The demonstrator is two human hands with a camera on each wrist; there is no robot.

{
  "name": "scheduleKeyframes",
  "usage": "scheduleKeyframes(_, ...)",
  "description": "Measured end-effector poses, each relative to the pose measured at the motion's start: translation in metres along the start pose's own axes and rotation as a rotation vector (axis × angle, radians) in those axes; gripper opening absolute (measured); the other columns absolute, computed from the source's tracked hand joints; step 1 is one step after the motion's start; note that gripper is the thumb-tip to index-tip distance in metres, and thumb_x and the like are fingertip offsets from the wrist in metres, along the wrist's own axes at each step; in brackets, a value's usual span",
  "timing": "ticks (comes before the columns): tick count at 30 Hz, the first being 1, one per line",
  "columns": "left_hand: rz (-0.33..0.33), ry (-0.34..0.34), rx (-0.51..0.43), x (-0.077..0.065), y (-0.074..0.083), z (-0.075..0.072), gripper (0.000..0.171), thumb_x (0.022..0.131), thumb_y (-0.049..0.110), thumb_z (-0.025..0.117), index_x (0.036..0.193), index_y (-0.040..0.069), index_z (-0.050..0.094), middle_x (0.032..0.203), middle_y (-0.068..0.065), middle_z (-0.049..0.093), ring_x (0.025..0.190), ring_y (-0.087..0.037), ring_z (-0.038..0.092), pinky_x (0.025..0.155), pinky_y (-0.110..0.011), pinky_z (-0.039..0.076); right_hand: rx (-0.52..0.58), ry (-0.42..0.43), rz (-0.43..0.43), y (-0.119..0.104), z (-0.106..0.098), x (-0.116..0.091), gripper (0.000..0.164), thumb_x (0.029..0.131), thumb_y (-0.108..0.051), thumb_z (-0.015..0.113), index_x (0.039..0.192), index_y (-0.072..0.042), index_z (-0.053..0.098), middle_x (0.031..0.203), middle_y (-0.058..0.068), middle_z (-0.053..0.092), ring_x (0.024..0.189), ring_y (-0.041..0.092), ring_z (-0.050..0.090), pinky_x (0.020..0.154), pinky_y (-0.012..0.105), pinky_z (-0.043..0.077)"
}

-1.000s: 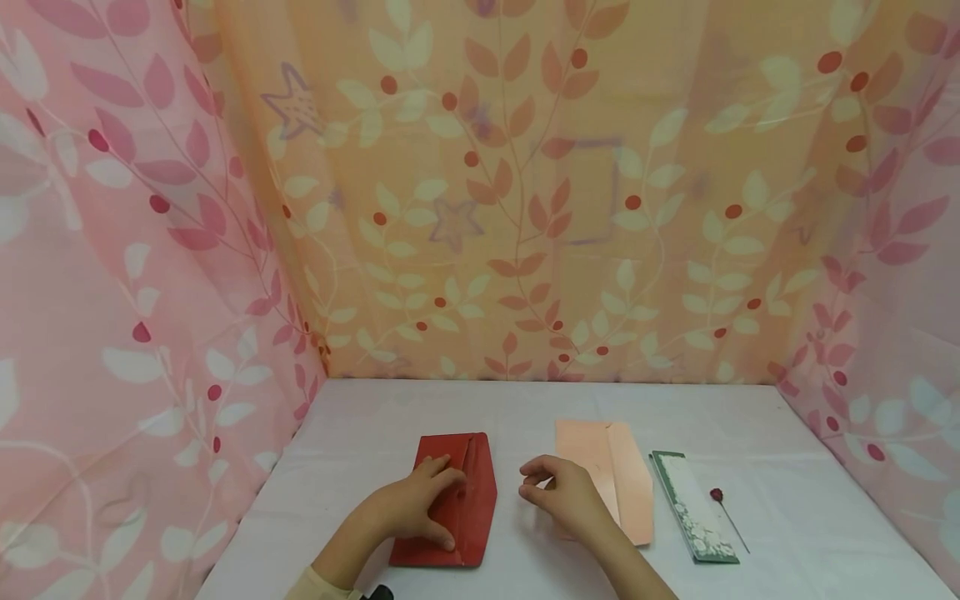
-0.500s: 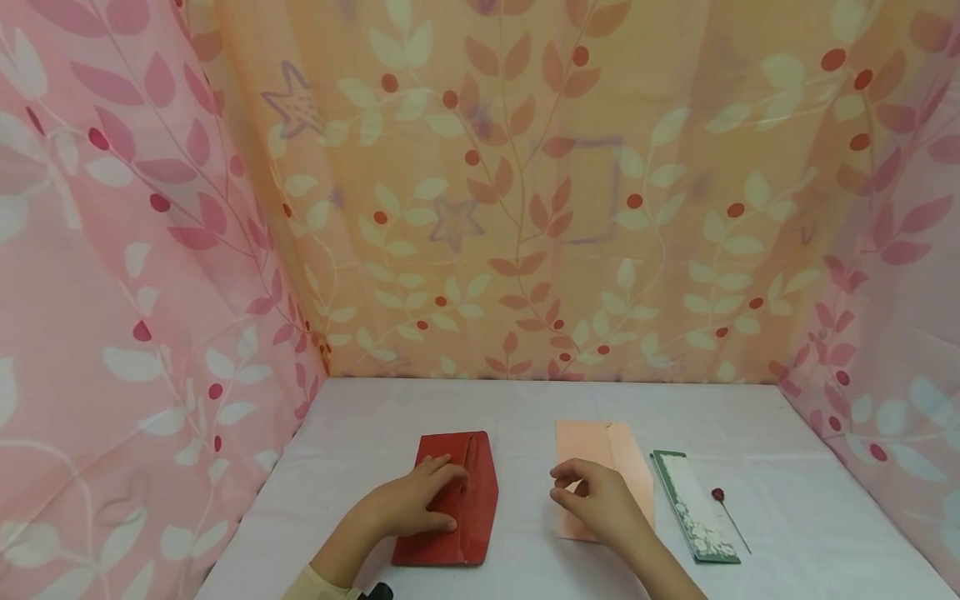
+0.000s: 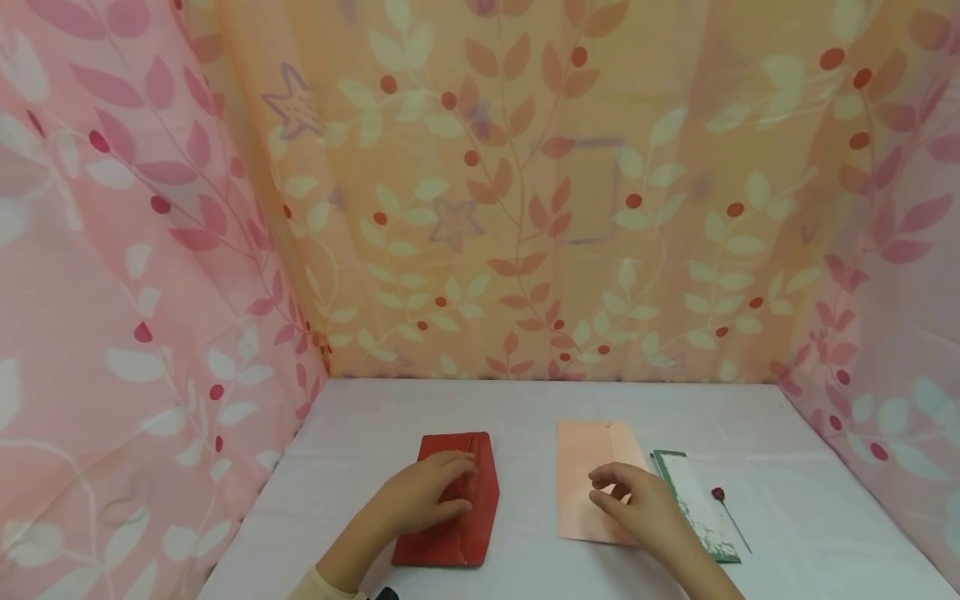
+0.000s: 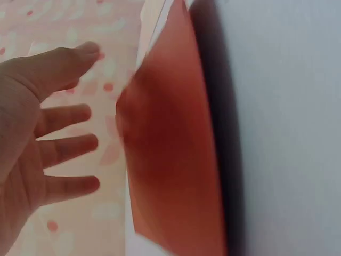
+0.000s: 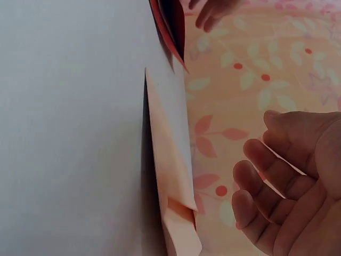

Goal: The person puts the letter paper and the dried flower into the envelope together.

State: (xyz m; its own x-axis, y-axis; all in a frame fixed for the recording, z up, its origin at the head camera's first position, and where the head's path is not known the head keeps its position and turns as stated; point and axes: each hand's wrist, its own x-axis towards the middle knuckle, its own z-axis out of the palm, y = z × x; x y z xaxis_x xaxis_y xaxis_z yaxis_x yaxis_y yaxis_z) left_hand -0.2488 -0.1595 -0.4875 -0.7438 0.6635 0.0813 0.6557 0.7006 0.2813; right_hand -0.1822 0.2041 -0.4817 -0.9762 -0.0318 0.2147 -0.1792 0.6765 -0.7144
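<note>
Poises left hand (image 3: 422,498), fingers apart and unburdened, above red envelope (image 3: 467,537) on white table (image 3: 525,417). Holds right hand (image 3: 639,503), loosely bent and unburdened, over peach envelope (image 3: 576,492). Cannot tell what fills these 2.

No legible text, label, brand, number or sign anywhere.
</note>
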Motion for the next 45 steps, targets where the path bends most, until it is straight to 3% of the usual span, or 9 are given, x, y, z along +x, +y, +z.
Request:
scheduleKeyframes(7,0.131,0.041,0.065,0.015,0.034,0.005,0.040,0.096,0.044,0.071,0.130,0.026,0.063,0.142,0.010,0.059,0.131,-0.012,0.056,0.103,-0.036,0.053,-0.042,-0.002,0.013,0.012,-0.013,-0.008,0.020,0.088,-0.019,0.081,0.106,-0.022,0.074,0.100,-0.008,0.073,0.076,0.001,0.059,0.065,0.023,0.050)
scheduleKeyframes(13,0.121,-0.030,0.082,0.040,0.061,0.001,0.042,0.091,0.048,0.075,0.130,0.035,0.063,0.141,0.014,0.059,0.129,-0.008,0.056,0.099,-0.033,0.054,-0.109,0.050,-0.019,0.021,-0.021,-0.010,0.020,0.088,-0.022,0.081,0.107,-0.022,0.075,0.101,-0.013,0.072,0.085,-0.001,0.059,0.072,0.025,0.052)
scheduleKeyframes(17,0.177,-0.066,0.090,0.055,0.076,0.001,0.045,0.090,0.049,0.076,0.131,0.038,0.062,0.143,0.014,0.058,0.130,-0.008,0.057,0.098,-0.032,0.055,-0.139,0.061,-0.031,0.030,-0.024,-0.010,0.020,0.089,-0.025,0.081,0.108,-0.022,0.074,0.104,-0.015,0.072,0.089,0.004,0.061,0.076,0.027,0.053)
scheduleKeyframes(23,0.258,-0.064,0.172,0.077,0.095,0.008,0.043,0.092,0.049,0.073,0.131,0.036,0.063,0.146,0.012,0.057,0.132,-0.009,0.056,0.096,-0.031,0.055,-0.191,0.094,-0.075,0.048,-0.026,-0.008,0.022,0.086,-0.022,0.083,0.106,-0.022,0.075,0.104,-0.015,0.072,0.091,0.010,0.064,0.075,0.027,0.053)
scheduleKeyframes(30,0.278,-0.066,0.204,0.103,0.110,0.017,0.041,0.093,0.050,0.071,0.131,0.037,0.062,0.149,0.010,0.054,0.134,-0.009,0.053,0.098,-0.032,0.054,-0.234,0.111,-0.096,0.062,-0.028,-0.005,0.022,0.085,-0.025,0.085,0.105,-0.024,0.076,0.107,-0.012,0.072,0.094,0.012,0.063,0.076,0.030,0.053)
scheduleKeyframes(38,0.278,-0.092,0.205,0.134,0.119,0.025,0.047,0.093,0.057,0.068,0.136,0.039,0.058,0.153,0.009,0.049,0.141,-0.010,0.047,0.108,-0.034,0.048,-0.229,0.116,-0.125,0.077,-0.027,-0.007,0.020,0.085,-0.026,0.084,0.103,-0.025,0.076,0.110,-0.012,0.073,0.107,0.020,0.065,0.089,0.044,0.054)
scheduleKeyframes(45,0.232,-0.122,0.199,0.152,0.122,0.032,0.058,0.090,0.067,0.065,0.141,0.042,0.053,0.155,0.009,0.046,0.144,-0.012,0.043,0.107,-0.035,0.048,-0.235,0.096,-0.134,0.086,-0.026,-0.006,0.019,0.086,-0.025,0.084,0.103,-0.024,0.077,0.112,-0.014,0.072,0.110,0.020,0.063,0.093,0.047,0.052)
